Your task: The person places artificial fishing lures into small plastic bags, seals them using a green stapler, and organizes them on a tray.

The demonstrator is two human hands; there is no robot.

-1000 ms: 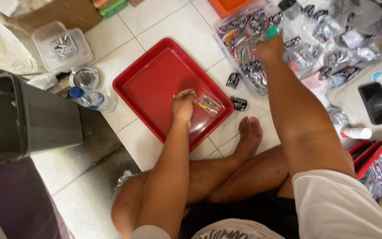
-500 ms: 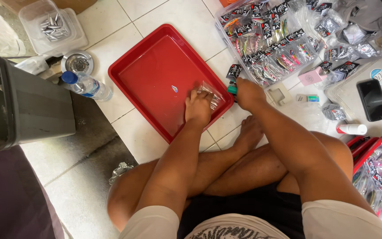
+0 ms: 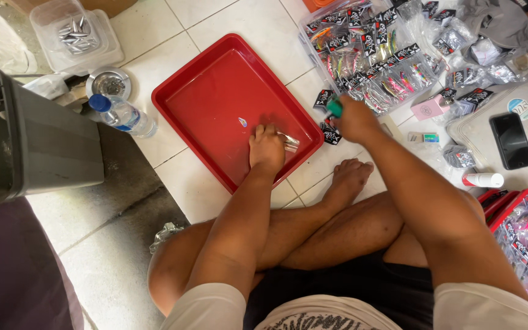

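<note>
A: The small clear packet [image 3: 288,142] lies inside the red tray [image 3: 215,79], near its lower right wall, and the left hand [image 3: 266,148] presses down on one end of it. That grip looks flat, fingers laid over the packet rather than curled round it.

B: And the right hand [image 3: 354,119]?

A: Closed round a small green tool [image 3: 335,107], held just past the tray's right rim. I cannot tell what kind of tool it is.

B: What might go wrong?

A: The packet is slick and thin. If the left hand eases off, I'd judge it could slide on the smooth tray floor, or the contents could spill once it is opened. There is also a tiny pale piece [image 3: 242,122] loose in the tray, easy to brush aside.

B: Anything nearby to worry about?

A: The clear bin of packaged lures [image 3: 368,58] sits just beside the right hand; a wide swing could knock packets onto the floor. The water bottle [image 3: 120,114] lies on its side left of the tray, and the phone [image 3: 511,140] is well apart.
</note>
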